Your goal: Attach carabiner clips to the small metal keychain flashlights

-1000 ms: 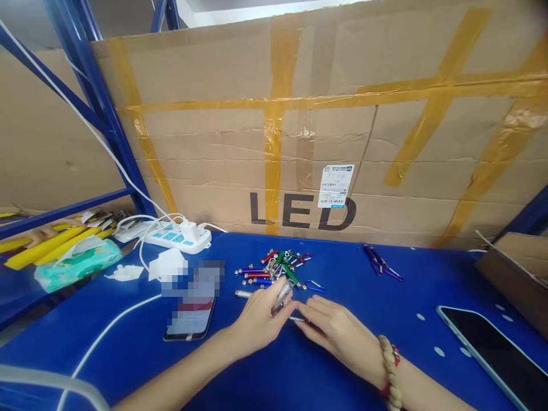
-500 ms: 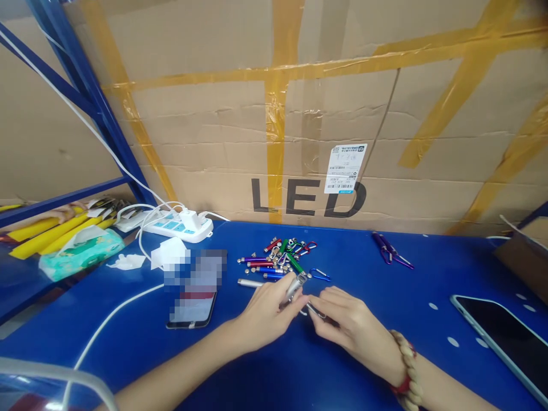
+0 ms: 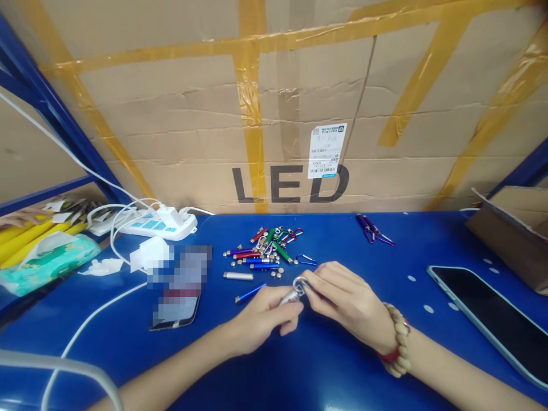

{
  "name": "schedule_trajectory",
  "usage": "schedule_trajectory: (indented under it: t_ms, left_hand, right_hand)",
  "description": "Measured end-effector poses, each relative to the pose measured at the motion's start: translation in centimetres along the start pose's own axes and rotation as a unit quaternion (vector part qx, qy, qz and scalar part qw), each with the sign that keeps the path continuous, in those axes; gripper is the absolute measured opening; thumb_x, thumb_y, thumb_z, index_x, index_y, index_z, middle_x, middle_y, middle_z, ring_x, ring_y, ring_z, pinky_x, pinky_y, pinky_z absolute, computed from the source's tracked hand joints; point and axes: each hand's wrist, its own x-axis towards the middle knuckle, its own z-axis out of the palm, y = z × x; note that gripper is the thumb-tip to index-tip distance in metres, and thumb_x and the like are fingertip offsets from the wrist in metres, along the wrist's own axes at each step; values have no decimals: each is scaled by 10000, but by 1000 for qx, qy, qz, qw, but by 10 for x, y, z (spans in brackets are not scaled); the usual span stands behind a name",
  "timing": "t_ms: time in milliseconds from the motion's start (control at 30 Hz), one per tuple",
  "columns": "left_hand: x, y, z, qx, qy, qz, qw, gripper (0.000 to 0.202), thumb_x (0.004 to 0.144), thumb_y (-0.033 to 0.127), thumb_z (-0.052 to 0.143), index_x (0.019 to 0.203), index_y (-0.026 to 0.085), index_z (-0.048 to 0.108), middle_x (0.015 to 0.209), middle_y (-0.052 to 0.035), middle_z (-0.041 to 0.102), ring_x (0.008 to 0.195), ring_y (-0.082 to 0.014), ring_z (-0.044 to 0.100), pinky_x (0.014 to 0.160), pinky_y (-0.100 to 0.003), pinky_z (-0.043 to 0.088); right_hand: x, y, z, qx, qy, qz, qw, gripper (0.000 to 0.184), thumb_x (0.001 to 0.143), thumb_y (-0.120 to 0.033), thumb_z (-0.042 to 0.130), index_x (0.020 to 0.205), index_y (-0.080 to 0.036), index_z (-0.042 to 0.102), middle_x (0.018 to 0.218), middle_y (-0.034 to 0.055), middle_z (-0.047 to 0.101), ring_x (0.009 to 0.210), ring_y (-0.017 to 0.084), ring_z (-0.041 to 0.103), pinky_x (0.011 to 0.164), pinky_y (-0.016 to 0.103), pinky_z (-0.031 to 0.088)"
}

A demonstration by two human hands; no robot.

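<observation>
My left hand (image 3: 264, 319) pinches a small silver keychain flashlight (image 3: 293, 293) by its body, just above the blue table (image 3: 325, 371). My right hand (image 3: 345, 299), with a bead bracelet at the wrist, closes its fingers on the metal ring end of the same flashlight. A pile of small coloured flashlights and clips (image 3: 268, 251) lies just beyond my hands. A silver flashlight tube (image 3: 238, 276) and a blue one (image 3: 250, 293) lie loose to the left of the pile.
A phone (image 3: 174, 305) lies left of my hands and a dark tablet (image 3: 492, 317) at the right. A white power strip (image 3: 160, 224) with cables, purple clips (image 3: 374, 230), a tissue pack (image 3: 47, 261) and an open carton (image 3: 509, 240) ring the table. A taped "LED" cardboard wall stands behind.
Both hands drew closer to me with the silver flashlight; my right hand moved onto its ring end. The view tilted down and shifted right.
</observation>
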Motion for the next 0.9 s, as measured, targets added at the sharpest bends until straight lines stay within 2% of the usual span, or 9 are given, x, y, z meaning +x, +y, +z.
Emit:
schedule_trajectory:
  t_ms: [133, 333, 467, 567, 633, 733, 800, 900]
  left_hand:
    - [-2, 2, -1, -94, -23, -25, 995, 290, 806, 335, 445, 580, 168, 374, 448, 35, 404, 441, -72, 283, 483, -248, 207]
    - [-4, 4, -7, -100, -2, -4, 995, 307, 803, 312, 435, 544, 166, 358, 431, 34, 377, 431, -69, 280, 487, -256, 204]
    - [-1, 2, -8, -86, 24, -3, 996, 314, 788, 366, 467, 569, 176, 347, 451, 58, 325, 433, -63, 252, 468, -241, 187]
    - [1, 0, -7, -54, 11, -8, 998, 313, 770, 371, 489, 577, 179, 335, 475, 76, 259, 444, -56, 195, 462, -230, 168]
    - [1, 0, -5, -8, 10, -2, 1000, 296, 766, 338, 488, 569, 170, 346, 507, 70, 253, 475, -60, 197, 481, -225, 183]
    - [0, 2, -3, 55, 23, 8, 998, 240, 757, 315, 490, 596, 145, 441, 567, 45, 324, 550, -80, 268, 537, -220, 233]
    - [0, 3, -4, 63, 27, 4, 998, 247, 763, 347, 490, 643, 132, 510, 604, 26, 377, 601, -99, 316, 572, -221, 265]
    - [2, 0, -5, 65, 43, -13, 997, 300, 771, 410, 498, 701, 127, 570, 602, 24, 389, 598, -104, 322, 563, -218, 270]
  right_hand:
    - [1, -1, -2, -18, -9, -1, 1000, 149, 909, -178, 453, 964, -120, 579, 666, 26, 545, 649, 110, 497, 632, 251, 438]
    - [-1, 2, 0, 9, -36, 20, 999, 184, 917, -197, 434, 1005, -124, 578, 705, 34, 563, 660, 115, 505, 658, 260, 443]
    - [-1, 4, -1, 134, -105, 84, 982, 311, 918, -225, 442, 1215, -149, 492, 875, 50, 585, 787, 113, 545, 728, 229, 469]
    - [-1, 0, -2, 258, -150, 167, 940, 482, 892, -272, 501, 1348, -205, 361, 917, 19, 578, 756, 85, 539, 723, 201, 474]
    - [0, -5, -2, 311, -167, 211, 911, 420, 885, -289, 506, 1293, -219, 431, 860, -6, 579, 699, 72, 519, 677, 184, 461]
    - [2, -10, 0, 343, -158, 265, 887, 227, 865, -297, 526, 1056, -185, 577, 771, -20, 555, 646, 66, 473, 616, 175, 421]
    - [4, -11, 1, 367, -128, 298, 872, 179, 830, -303, 572, 934, -158, 586, 742, -21, 536, 632, 65, 453, 599, 177, 409]
    - [6, -8, 1, 408, -96, 323, 849, 208, 779, -324, 634, 859, -140, 580, 725, -19, 533, 632, 66, 459, 591, 179, 409]
